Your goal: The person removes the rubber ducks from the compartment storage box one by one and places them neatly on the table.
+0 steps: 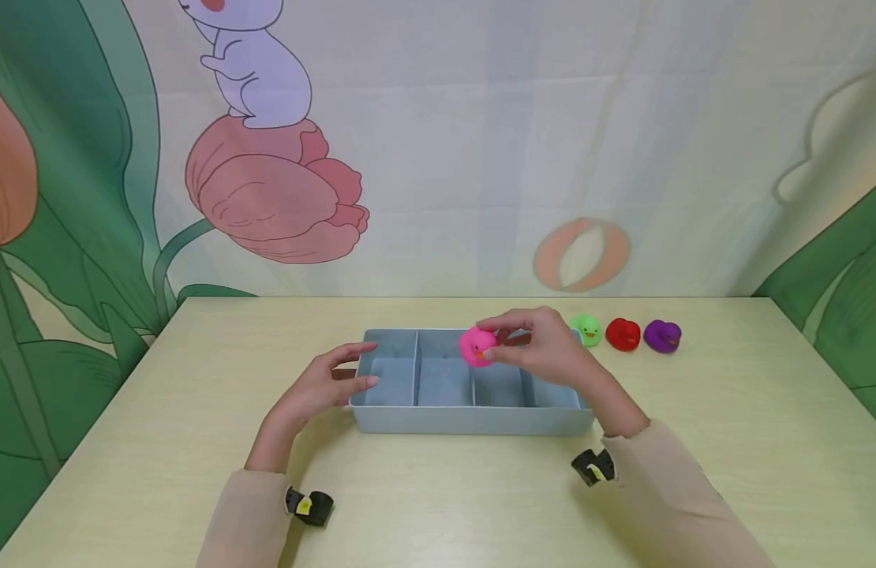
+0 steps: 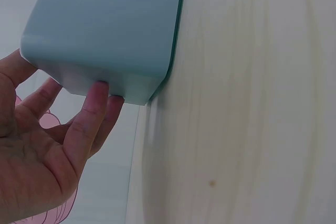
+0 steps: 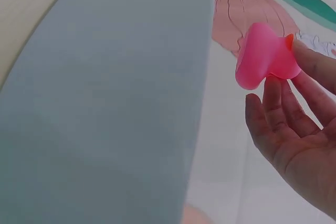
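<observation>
A pink rubber duck (image 1: 476, 347) is pinched between the thumb and fingers of my right hand (image 1: 552, 347), above the blue-grey divided box (image 1: 473, 420). In the right wrist view the duck (image 3: 260, 59) shows clear of the box wall (image 3: 105, 103), its orange beak by the thumb. My left hand (image 1: 317, 386) holds the box by its left end, thumb and index finger reaching over the rim. In the left wrist view, fingers (image 2: 89, 108) rest against the outside of the end wall. The right end of the box is partly hidden behind my right hand.
Right of the box, near the back of the table, a green duck (image 1: 587, 330), a red duck (image 1: 623, 334) and a purple duck (image 1: 663, 336) stand in a row. A printed curtain (image 1: 466, 158) hangs behind the pale wood table (image 1: 438, 497).
</observation>
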A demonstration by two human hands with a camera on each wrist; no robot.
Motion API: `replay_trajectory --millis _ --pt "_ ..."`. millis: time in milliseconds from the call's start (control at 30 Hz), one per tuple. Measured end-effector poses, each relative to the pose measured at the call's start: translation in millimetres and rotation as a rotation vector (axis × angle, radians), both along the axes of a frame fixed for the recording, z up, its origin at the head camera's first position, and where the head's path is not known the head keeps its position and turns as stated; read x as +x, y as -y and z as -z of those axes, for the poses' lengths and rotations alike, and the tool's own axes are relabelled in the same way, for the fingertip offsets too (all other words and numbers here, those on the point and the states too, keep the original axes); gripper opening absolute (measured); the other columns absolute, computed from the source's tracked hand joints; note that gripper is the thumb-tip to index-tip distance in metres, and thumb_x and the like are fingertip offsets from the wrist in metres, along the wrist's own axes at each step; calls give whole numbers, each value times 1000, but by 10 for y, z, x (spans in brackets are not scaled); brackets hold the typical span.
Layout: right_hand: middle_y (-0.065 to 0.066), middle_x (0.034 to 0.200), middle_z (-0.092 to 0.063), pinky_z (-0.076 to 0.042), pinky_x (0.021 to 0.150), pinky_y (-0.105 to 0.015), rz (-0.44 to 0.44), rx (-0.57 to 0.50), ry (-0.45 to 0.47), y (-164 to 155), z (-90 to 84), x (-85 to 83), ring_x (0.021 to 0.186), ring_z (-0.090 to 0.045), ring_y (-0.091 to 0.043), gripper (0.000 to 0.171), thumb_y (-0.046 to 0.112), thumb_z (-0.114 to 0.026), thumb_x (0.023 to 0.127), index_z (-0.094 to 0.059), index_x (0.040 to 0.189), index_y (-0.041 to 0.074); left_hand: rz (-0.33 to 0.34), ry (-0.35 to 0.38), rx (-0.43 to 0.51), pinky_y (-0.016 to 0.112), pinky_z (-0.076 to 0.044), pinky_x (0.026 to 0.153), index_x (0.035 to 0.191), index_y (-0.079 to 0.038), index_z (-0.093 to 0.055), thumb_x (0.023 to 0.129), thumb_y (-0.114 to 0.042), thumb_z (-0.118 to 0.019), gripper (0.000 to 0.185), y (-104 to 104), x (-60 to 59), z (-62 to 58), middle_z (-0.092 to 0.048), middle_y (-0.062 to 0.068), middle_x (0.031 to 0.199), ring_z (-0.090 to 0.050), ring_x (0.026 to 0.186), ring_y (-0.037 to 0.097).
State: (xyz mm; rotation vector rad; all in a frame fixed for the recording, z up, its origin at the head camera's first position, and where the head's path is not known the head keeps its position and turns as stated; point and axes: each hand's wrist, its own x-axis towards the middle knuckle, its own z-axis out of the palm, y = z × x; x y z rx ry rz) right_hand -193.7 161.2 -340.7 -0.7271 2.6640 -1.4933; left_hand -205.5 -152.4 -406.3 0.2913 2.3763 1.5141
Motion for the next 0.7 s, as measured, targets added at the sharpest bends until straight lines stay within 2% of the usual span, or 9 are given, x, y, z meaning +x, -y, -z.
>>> replay_trajectory --millis 300,567,700 --pt "-13 102 -65 -52 76 -26 68 7 41 -374 3 31 84 -60 -21 37 4 -72 76 -64 111 -1 1 0 7 45 -46 83 137 -15 -41 84 -26 -66 59 1 20 -24 -31 17 142 -37 125 38" --pt "-15 104 -64 -52 72 -22 128 49 31 -702 -13 36 83 -59 -20 39 8 -71 78 -62 115 -1 -1 3 -2 45 -46 84 136 -15 -42 82 -29 -67 61 11 -9 14 -32 15 141 -37 126 37" --pt "-17 107 -63 -51 70 -20 168 86 29 -880 -15 36 82 -60 -14 40 10 -71 78 -61 116 -2 -8 10 -7 46 -46 84 136 -16 -42 82 -30 -68 62 4 -16 14 -32 14 141 -37 126 37"
